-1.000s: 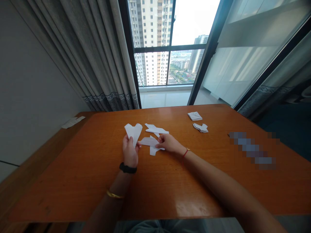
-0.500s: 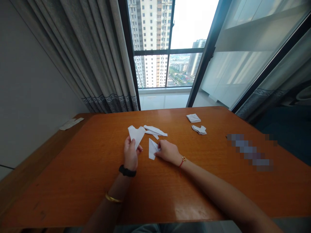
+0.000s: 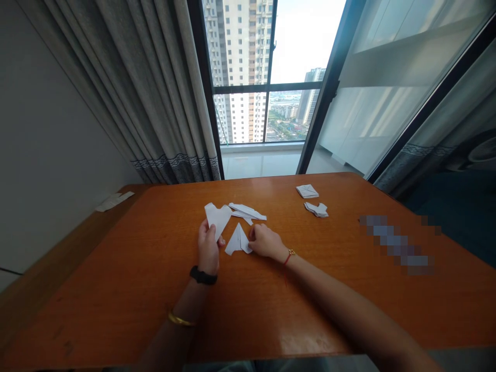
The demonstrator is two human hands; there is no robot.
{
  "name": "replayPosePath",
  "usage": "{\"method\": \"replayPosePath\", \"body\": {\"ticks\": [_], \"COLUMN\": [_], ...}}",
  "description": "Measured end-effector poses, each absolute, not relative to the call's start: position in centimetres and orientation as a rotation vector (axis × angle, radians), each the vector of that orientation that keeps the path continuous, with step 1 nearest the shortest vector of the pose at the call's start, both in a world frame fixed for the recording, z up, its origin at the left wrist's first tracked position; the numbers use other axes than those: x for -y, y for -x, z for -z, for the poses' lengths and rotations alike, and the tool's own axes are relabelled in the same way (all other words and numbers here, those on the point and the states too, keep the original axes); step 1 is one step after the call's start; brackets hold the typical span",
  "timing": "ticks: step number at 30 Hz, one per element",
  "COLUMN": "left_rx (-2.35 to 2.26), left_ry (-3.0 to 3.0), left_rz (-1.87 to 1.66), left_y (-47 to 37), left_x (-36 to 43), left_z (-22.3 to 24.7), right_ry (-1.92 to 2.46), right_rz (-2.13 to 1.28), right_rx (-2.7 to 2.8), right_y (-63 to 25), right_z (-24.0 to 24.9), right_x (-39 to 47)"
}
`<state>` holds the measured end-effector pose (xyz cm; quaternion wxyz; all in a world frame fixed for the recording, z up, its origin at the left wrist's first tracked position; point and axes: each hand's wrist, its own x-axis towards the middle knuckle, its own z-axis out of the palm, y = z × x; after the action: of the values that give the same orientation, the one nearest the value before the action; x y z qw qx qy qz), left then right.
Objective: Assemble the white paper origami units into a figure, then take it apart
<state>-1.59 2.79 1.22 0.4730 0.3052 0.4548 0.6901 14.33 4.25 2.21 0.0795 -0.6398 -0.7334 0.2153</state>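
Note:
My left hand (image 3: pixel 208 248) grips a heart-shaped piece of folded white paper (image 3: pixel 218 219), its thumb across the front. To the right, my right hand (image 3: pixel 265 241) has its fingers pressed together at the right corner of a triangular folded paper (image 3: pixel 238 239) with a crease down its middle. Behind the two hands, long folded white strips (image 3: pixel 248 211) lie on the wooden table. A black band is on my left wrist and a red string bracelet on my right.
On the table (image 3: pixel 310 289), a square folded paper (image 3: pixel 307 191) and a smaller notched one (image 3: pixel 316 209) lie at the back right. A blurred object (image 3: pixel 399 243) is farther right. Paper pieces (image 3: pixel 114 201) rest on the left ledge. Curtains and a window stand behind.
The paper at my right hand now shows a wider triangular shape with its point away from me. My left hand still holds its paper in nearly the same place.

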Motion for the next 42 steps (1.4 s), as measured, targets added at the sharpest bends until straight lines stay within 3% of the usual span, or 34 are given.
{"method": "replayPosePath", "body": {"ticks": [6, 17, 22, 26, 31, 38, 42], "left_rx": [-1.117, -1.122, -1.164, -0.914, -0.835, -0.822, -0.906], "left_ry": [-0.747, -0.752, -0.748, -0.742, -0.692, -0.966, -1.282], "left_rz": [-1.718, -1.673, -1.328, -0.909, -0.860, -0.945, -0.974], "left_y": [1.7, 1.6, 1.3, 0.7, 0.3, -0.4, -0.3], "left_x": [-2.9, -2.8, -2.3, -1.4, -0.9, -0.9, -0.8], "left_z": [-1.2, -1.3, -1.1, -1.2, -1.2, -0.3, -0.4], "right_ry": [1.990, 1.812, 1.479, 1.052, 1.074, 1.142, 1.305], "right_rz": [-0.329, -0.783, -0.291, -0.039, 0.051, -0.205, -0.717], "right_rx": [2.161, 2.263, 1.923, 2.246, 2.411, 2.230, 1.849], "right_y": [-11.8, -16.9, -19.9, -19.8, -18.6, -18.8, -19.4], "right_z": [-2.3, -3.9, -5.1, -3.6, -1.1, -1.5, -1.5], "right_x": [-4.1, -5.0, -3.4, -0.9, 0.7, 0.6, -0.2]}}
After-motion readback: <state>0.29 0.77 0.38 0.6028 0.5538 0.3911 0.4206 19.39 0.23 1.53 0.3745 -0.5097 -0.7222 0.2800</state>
